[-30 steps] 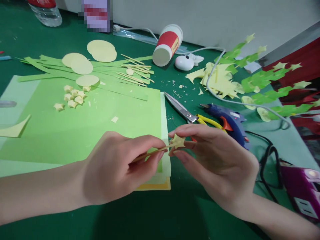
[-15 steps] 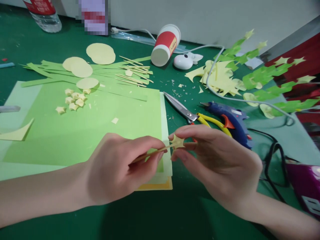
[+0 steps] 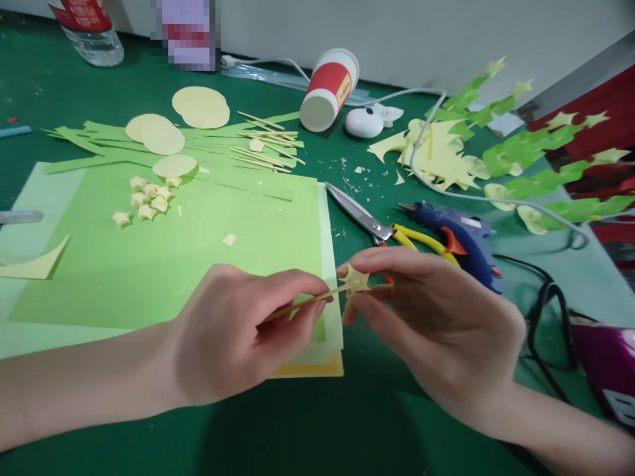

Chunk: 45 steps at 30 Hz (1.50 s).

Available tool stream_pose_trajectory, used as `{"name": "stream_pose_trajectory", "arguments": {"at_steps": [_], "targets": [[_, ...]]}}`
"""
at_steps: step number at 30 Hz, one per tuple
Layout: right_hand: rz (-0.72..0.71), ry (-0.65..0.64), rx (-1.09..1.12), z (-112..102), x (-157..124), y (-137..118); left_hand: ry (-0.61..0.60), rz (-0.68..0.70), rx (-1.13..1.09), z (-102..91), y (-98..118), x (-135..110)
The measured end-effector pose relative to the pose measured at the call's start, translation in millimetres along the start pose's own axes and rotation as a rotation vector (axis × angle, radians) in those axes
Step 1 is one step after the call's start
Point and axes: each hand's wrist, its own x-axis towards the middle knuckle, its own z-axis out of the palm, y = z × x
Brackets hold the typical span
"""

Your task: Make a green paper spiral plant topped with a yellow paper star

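Green is covering the table [image 3: 139, 449] before us, while a pale grey wall [image 3: 397, 33] is standing along its far side and red material [image 3: 615, 106] is showing beyond its right end. Flat paper sheets [image 3: 149, 264] are overlapping at the left, bearing small folded stars [image 3: 151, 195]; scissors [image 3: 357, 211] and a blue glue gun [image 3: 471, 244] are resting to their right, and a paper cup [image 3: 330, 89] is lying on its side near the wall. Above the sheets' right edge, our left hand [image 3: 223, 337] is gripping a thin stick [image 3: 338, 290] between thumb and curled fingers, and our right hand [image 3: 456, 330] is pinching a yellow paper star [image 3: 358, 281] at the stick's end. Lengthwise, the stick is running left to right, rising slightly in our view; its starred end is pointing right, and the star's face is turning toward us.
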Motion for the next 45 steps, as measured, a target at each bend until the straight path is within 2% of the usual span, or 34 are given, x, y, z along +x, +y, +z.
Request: {"name": "stream_pose_trajectory", "arguments": {"at_steps": [4,11,15,21,25,31,37,42,45], "targets": [[-0.007,0.002,0.006,0,0,1,-0.011,0.002,-0.001,-0.1,0,0],[0.004,0.023,-0.013,-1,1,2,-0.067,-0.148,-0.098,-2.5,5,1],[0.02,0.027,0.026,-1,3,2,-0.044,-0.083,-0.165,-6.8,2,5],[0.112,0.007,0.101,-1,5,-1,0.103,0.112,0.008,-13.9,-6,10],[0.204,-0.016,0.144,-2,7,-5,0.088,0.194,0.066,-17.6,-6,12],[0.242,-0.033,0.173,-3,8,-5,-0.01,0.13,0.031,-19.7,3,11],[0.251,-0.011,0.1,-3,7,-6,-0.026,0.2,0.133,-19.0,6,8],[0.18,-0.004,0.031,-4,5,-8,-0.072,0.177,0.176,-15.9,4,8],[0.112,-0.007,-0.014,-5,4,-8,-0.019,0.158,0.081,-14.8,1,9]]}}
